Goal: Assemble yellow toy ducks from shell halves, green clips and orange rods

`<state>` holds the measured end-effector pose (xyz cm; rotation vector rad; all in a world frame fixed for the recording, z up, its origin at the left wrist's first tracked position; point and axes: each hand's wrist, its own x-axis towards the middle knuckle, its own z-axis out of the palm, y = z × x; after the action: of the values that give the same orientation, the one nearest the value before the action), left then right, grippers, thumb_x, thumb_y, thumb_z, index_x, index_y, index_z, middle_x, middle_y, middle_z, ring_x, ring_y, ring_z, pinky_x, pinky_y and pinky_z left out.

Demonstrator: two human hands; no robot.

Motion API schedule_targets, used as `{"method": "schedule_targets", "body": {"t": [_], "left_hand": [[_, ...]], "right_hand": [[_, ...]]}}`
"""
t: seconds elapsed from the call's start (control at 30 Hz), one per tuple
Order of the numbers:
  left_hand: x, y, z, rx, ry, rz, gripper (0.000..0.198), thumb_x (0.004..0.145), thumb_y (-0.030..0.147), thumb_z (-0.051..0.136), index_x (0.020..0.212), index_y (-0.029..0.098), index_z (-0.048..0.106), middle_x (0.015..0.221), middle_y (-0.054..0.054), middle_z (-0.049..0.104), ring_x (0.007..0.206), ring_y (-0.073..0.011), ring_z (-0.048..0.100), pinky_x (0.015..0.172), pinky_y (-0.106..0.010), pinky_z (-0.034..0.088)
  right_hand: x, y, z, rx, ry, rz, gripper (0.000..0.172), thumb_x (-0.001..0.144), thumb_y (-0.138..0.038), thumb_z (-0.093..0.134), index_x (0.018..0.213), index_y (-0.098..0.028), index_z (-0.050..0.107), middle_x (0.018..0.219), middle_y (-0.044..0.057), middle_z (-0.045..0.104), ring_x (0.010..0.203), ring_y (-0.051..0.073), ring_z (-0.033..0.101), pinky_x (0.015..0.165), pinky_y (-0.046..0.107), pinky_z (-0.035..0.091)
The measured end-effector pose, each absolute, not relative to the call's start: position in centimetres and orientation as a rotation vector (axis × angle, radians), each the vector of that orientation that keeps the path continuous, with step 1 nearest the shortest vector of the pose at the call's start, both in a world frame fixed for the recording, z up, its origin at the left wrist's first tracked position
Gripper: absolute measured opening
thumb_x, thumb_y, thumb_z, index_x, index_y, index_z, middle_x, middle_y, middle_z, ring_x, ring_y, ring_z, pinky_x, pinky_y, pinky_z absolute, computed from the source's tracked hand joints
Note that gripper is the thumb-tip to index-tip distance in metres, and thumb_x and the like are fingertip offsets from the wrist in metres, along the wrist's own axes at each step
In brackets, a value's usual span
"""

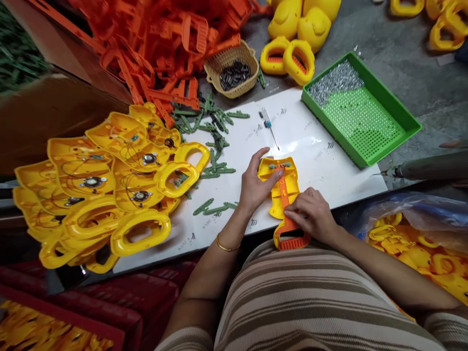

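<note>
A yellow plastic half shell [291, 181] lies with its hollow side up at the front edge of the white board, its handle end reaching my shirt. Inside it runs an orange plastic trigger piece [284, 192], with a ribbed grip at the near end. A small green bar [280, 165] crosses the far end of the shell. My left hand [256, 183] grips the shell's left side, thumb on the orange piece. From the right, my right hand [312, 214] pinches the orange piece near the handle; its fingertips are partly hidden.
Yellow half shells with speakers and wires [93, 181] pile up on the left. Green bars [219, 168], a screwdriver [269, 126] and a green tray of screws [393, 141] lie around. Behind are a small basket [237, 90] and orange parts [153, 44]. Another person's arm [435, 163] shows at right.
</note>
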<state>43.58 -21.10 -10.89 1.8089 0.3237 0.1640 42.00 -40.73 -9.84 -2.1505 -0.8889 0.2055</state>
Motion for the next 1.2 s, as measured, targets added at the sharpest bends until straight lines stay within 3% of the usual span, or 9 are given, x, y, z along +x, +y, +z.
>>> {"method": "schedule_targets", "body": {"t": [0.07,0.2,0.27,0.43,0.67,0.93,1.07,1.2], "left_hand": [[43.8,-20.3,-10.5,1.725,0.394,0.043,0.064,0.068,0.033,0.083,0.126,0.020,0.059,0.109,-0.009,0.072,0.095,-0.0212,0.070,0.083,-0.034,0.058],[43.6,-18.8,-9.4,1.514,0.470,-0.190,0.050,0.062,0.037,0.086,0.104,0.016,0.069,0.088,-0.006,0.074,0.077,-0.0181,0.069,0.070,-0.030,0.057],[43.0,-18.5,-8.7,1.455,0.497,-0.192,0.046,0.063,0.037,0.086,0.099,0.017,0.068,0.083,-0.002,0.072,0.073,-0.0152,0.067,0.070,-0.028,0.055],[41.3,-18.4,-7.7,1.419,0.504,-0.181,0.041,0.071,0.040,0.081,0.102,0.021,0.063,0.090,0.000,0.070,0.079,-0.0137,0.066,0.072,-0.025,0.054],[40.3,-17.4,-7.9,1.329,0.568,-0.183,0.050,0.071,0.041,0.081,0.112,0.021,0.060,0.098,-0.003,0.073,0.084,-0.0172,0.069,0.079,-0.030,0.058],[40.2,-16.9,-8.4,1.358,0.446,-0.225,0.046,0.075,0.039,0.078,0.114,0.023,0.060,0.102,-0.005,0.073,0.086,-0.0199,0.071,0.068,-0.029,0.060],[40.1,-17.2,-8.3,1.404,0.453,-0.201,0.043,0.076,0.039,0.076,0.113,0.022,0.060,0.103,-0.005,0.073,0.085,-0.0202,0.070,0.063,-0.028,0.059],[40.0,-17.6,-7.9,1.401,0.513,-0.212,0.046,0.076,0.039,0.076,0.114,0.021,0.059,0.101,-0.004,0.072,0.084,-0.0188,0.069,0.066,-0.027,0.058]], "right_hand": [[42.1,-40.8,-9.8,-2.148,-0.948,0.172,0.019,0.093,-0.031,0.060,0.081,-0.020,0.069,0.073,0.004,0.069,0.072,0.019,0.053,0.067,0.033,0.041],[45.4,-40.8,-8.9,-1.878,-0.952,0.341,0.021,0.094,-0.035,0.058,0.093,-0.021,0.073,0.075,0.001,0.071,0.065,0.013,0.061,0.061,0.027,0.047],[48.7,-39.7,-8.3,-1.955,-0.810,0.268,0.022,0.095,-0.033,0.056,0.098,-0.020,0.073,0.080,0.002,0.073,0.068,0.013,0.065,0.061,0.025,0.050],[57.0,-33.4,-8.5,-2.328,-0.748,0.125,0.026,0.094,-0.023,0.051,0.109,-0.020,0.073,0.103,0.007,0.074,0.090,0.018,0.069,0.078,0.029,0.052],[59.5,-29.0,-8.7,-2.663,-0.839,0.225,0.028,0.090,-0.027,0.057,0.114,-0.020,0.072,0.105,0.013,0.070,0.089,0.026,0.065,0.070,0.033,0.046],[59.2,-28.4,-6.7,-2.821,-1.015,0.332,0.026,0.090,-0.022,0.053,0.103,-0.012,0.074,0.118,0.021,0.063,0.109,0.037,0.056,0.074,0.042,0.046],[58.8,-27.9,-7.1,-2.786,-1.080,0.267,0.029,0.091,-0.028,0.054,0.109,-0.015,0.072,0.119,0.018,0.063,0.110,0.036,0.056,0.074,0.040,0.045],[59.3,-27.2,-7.8,-2.707,-1.113,0.343,0.030,0.092,-0.020,0.046,0.100,-0.013,0.074,0.111,0.018,0.067,0.099,0.032,0.062,0.072,0.037,0.042]]}}
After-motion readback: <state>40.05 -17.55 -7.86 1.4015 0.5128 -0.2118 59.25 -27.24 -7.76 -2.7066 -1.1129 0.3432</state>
